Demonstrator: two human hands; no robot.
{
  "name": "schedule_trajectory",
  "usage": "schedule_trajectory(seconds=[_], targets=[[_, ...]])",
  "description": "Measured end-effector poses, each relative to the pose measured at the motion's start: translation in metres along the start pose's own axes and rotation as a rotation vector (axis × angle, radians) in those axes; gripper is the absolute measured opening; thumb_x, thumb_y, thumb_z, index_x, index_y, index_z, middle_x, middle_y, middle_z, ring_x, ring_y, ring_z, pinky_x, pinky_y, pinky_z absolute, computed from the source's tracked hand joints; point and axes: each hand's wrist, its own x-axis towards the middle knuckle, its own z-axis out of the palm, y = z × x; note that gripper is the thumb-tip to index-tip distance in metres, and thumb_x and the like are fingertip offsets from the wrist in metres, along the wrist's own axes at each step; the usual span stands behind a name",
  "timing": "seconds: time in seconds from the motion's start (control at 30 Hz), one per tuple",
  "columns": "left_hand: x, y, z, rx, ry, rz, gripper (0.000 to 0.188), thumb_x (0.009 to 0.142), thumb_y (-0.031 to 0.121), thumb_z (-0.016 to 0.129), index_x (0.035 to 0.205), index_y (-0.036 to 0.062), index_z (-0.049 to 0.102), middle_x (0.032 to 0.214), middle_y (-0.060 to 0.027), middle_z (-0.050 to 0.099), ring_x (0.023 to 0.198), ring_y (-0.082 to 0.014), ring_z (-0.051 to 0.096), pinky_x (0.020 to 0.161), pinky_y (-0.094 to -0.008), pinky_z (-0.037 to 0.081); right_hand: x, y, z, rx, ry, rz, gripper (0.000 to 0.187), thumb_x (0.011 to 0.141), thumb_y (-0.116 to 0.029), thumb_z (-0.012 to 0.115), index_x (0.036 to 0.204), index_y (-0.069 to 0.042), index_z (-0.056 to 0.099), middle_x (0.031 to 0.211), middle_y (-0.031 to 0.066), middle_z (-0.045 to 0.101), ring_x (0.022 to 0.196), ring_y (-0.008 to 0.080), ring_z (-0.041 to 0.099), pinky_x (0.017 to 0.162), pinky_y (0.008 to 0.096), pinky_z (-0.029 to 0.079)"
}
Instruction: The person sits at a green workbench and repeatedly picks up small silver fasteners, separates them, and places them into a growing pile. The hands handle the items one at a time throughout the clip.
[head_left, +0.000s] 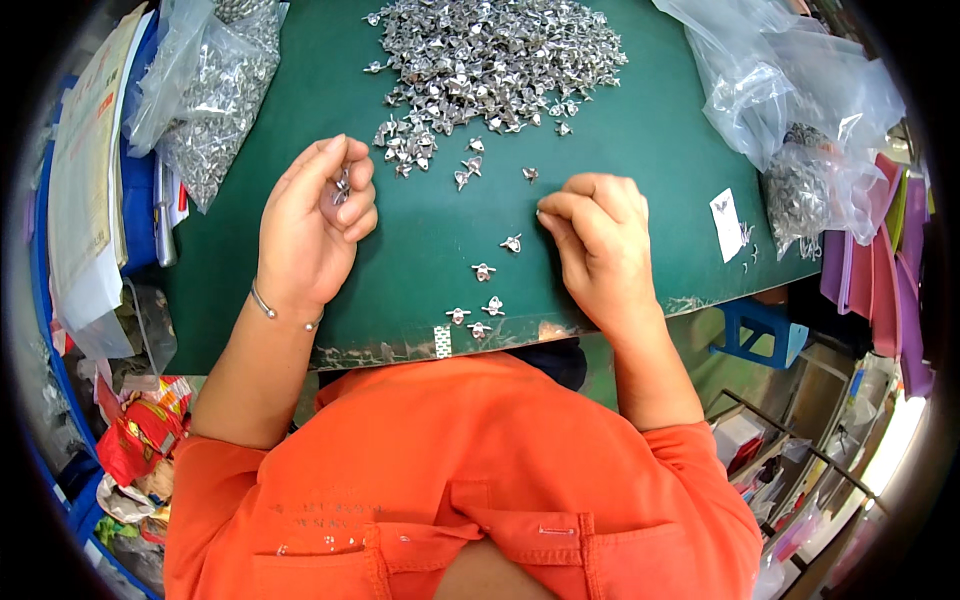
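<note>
My left hand [308,225] is raised over the green table, palm turned up, its curled fingers closed around a few small silver metal clips [341,186]. To the right, my right hand [605,240] pinches thumb and forefinger together; whatever sits at the fingertips is too small to name. Between the hands lie several loose clips [511,243], some of them close to the table's front edge. Beyond them spreads a large pile of the same winged metal pieces [500,60].
A clear bag of metal parts [215,120] stands at the far left, beside stacked papers [90,150]. Another plastic bag [800,180] rests at the right, near a small white card [726,222] and thin pale pieces. Below the table's right side is a blue stool [765,335].
</note>
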Motion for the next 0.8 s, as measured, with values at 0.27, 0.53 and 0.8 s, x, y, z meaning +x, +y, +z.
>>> schedule_trajectory(seconds=[0.27, 0.53, 0.8], targets=[[-0.002, -0.001, 0.0, 0.029, -0.004, 0.024, 0.024, 0.107, 0.022, 0.044, 0.105, 0.0027, 0.058, 0.083, -0.0016, 0.05, 0.059, -0.0056, 0.04, 0.05, -0.0204, 0.034, -0.009, 0.01, -0.021, 0.154, 0.013, 0.261, 0.016, 0.083, 0.003, 0.068, 0.097, -0.002, 0.069, 0.09, 0.0123, 0.064, 0.085, 0.0314, 0.063, 0.075, 0.04, 0.052], [0.002, 0.0, -0.003, -0.009, -0.041, 0.033, 0.023, 0.107, 0.021, 0.045, 0.104, 0.0026, 0.058, 0.084, -0.0022, 0.05, 0.061, -0.0059, 0.04, 0.05, -0.0206, 0.034, -0.008, 0.015, -0.008, 0.183, -0.007, 0.069, 0.013, 0.08, 0.0, 0.073, 0.092, -0.004, 0.068, 0.09, 0.0094, 0.062, 0.082, 0.0297, 0.061, 0.073, 0.0391, 0.05], [0.001, -0.001, -0.006, 0.02, -0.037, 0.041, 0.023, 0.108, 0.021, 0.044, 0.105, 0.0029, 0.059, 0.084, -0.002, 0.051, 0.061, -0.0059, 0.041, 0.05, -0.0206, 0.034, -0.023, 0.02, -0.029, 0.19, 0.095, 0.202, 0.013, 0.083, 0.006, 0.068, 0.094, 0.0, 0.066, 0.091, 0.0135, 0.064, 0.083, 0.031, 0.065, 0.072, 0.0348, 0.053]])
